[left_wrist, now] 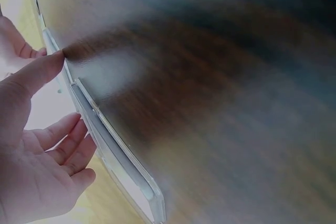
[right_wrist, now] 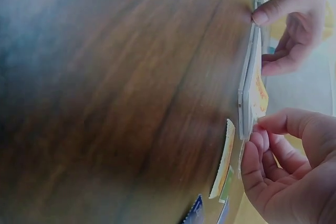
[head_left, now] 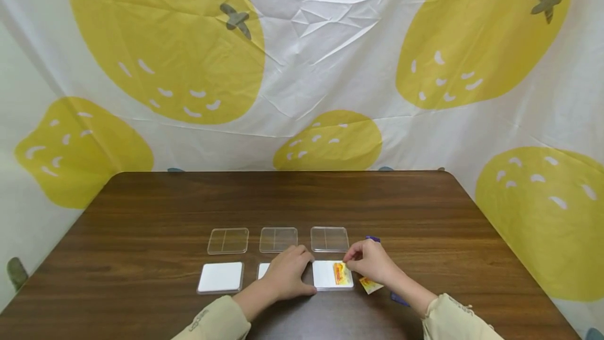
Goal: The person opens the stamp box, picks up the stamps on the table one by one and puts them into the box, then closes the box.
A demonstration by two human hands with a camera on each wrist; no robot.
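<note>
My right hand (head_left: 373,261) pinches the right edge of a small yellow-and-orange printed piece (head_left: 340,274), which lies on the white surface of the right-hand clear case (head_left: 324,275). My left hand (head_left: 291,273) reaches across the middle case (head_left: 262,269), hiding most of it. Its thumb is at the near left corner of the right-hand case, and its fingers are relaxed. In the right wrist view, the right fingertips (right_wrist: 258,124) meet at the case's edge. Another yellow piece with a serrated edge (right_wrist: 222,158) lies on the table beside the right hand.
A third white-filled case (head_left: 220,277) sits at the left. Behind the row lie three clear lids: left (head_left: 228,241), middle (head_left: 279,240) and right (head_left: 329,239). Blue-purple pieces (head_left: 400,299) lie partly under the right arm. A lemon-print cloth (head_left: 330,140) hangs behind the brown table (head_left: 165,209).
</note>
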